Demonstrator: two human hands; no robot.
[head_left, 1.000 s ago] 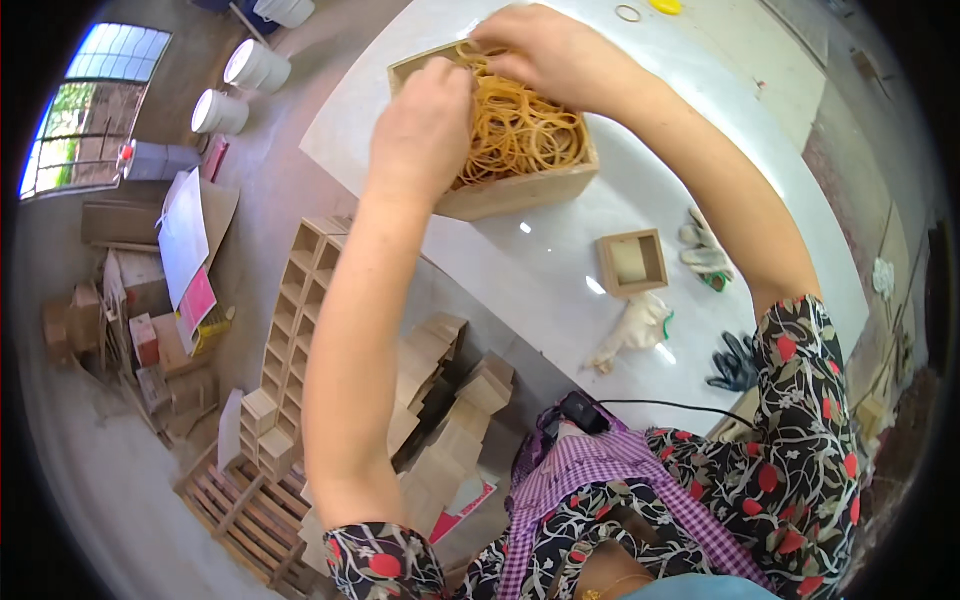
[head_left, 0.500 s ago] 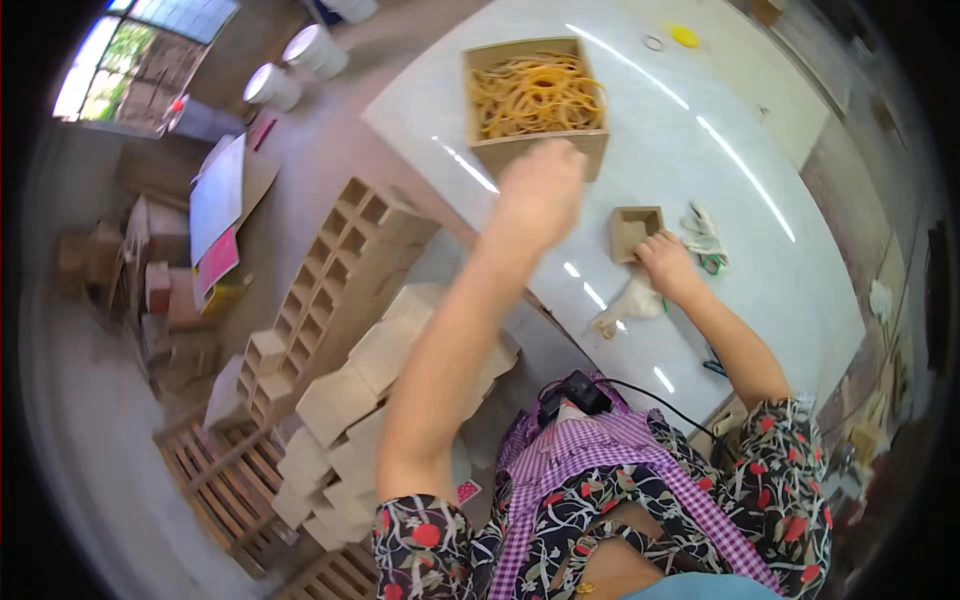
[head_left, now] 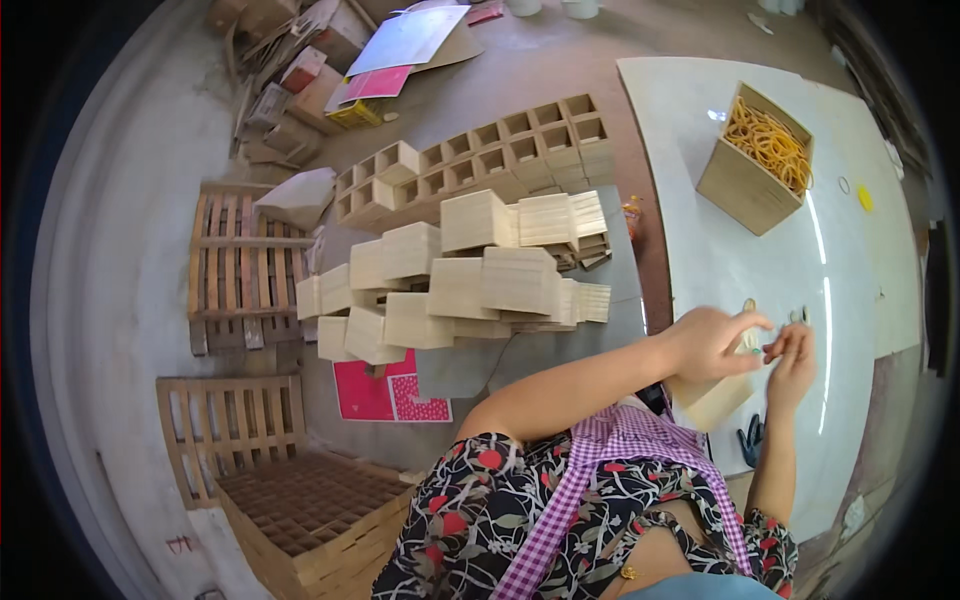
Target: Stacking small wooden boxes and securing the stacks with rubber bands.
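My left hand (head_left: 715, 342) reaches across the near part of the white table, its fingers bent toward my right hand. My right hand (head_left: 792, 365) faces it with fingertips drawn together. Anything thin held between the two sets of fingertips is too small to make out. Close below my left hand a small pale wooden box (head_left: 722, 402) is partly covered by the hand and forearm. Part of a whitish work glove (head_left: 749, 308) shows behind the fingers. Farther off, a larger wooden box (head_left: 752, 190) holds many yellow rubber bands (head_left: 768, 145).
On the white table (head_left: 700, 270) lie a dark-handled tool (head_left: 750, 440) and a yellow disc (head_left: 865, 198). At the left, pale wooden boxes (head_left: 430, 250) are piled beside rows of open box cells (head_left: 490, 160). Wooden pallets (head_left: 245, 255) and flattened cardboard (head_left: 410, 40) stand beyond.
My left hand has come back from the rubber band box to meet my right hand near my body. The view has turned left, and the small box now lies below my left hand.
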